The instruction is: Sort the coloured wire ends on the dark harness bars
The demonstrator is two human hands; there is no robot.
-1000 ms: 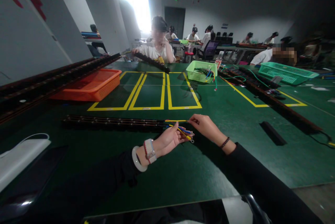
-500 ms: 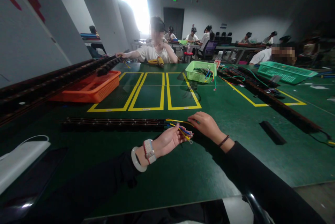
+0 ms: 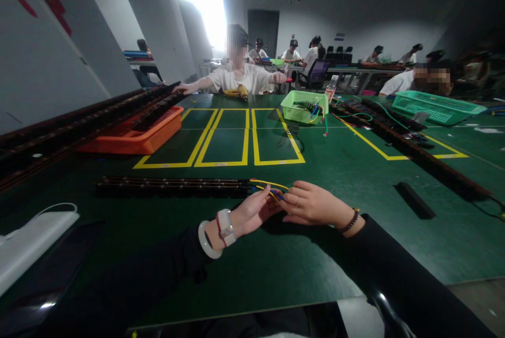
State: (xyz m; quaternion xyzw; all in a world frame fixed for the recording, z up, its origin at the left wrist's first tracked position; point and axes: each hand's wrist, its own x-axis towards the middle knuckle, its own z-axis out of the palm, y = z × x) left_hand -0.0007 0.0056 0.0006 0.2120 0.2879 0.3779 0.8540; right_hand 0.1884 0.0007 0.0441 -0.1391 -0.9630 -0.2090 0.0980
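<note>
A long dark strip assembly (image 3: 173,185) lies flat on the green table, with yellow and blue wires (image 3: 272,184) coming out of its right end. My left hand (image 3: 256,211) is closed around these wires from below, the thumb on top. From the right, my right hand (image 3: 311,204) pinches the wires' free ends beside the left fingertips. Its fingers cover the wire tips, so the terminals do not show. The hands touch or nearly touch each other; I cannot tell which.
An orange basket (image 3: 158,137) and long dark strips (image 3: 79,117) stand at the left. Farther back are a light green basket (image 3: 302,107), a yellow tool (image 3: 239,91) and a co-worker (image 3: 236,75). A short black piece (image 3: 414,200), more strips (image 3: 437,164) and a teal basket (image 3: 437,107) lie right.
My right hand has come down and closed on the wire ends; my left hand has stayed in place. Across the table, the co-worker has stretched one arm out, a red thing in that hand.
</note>
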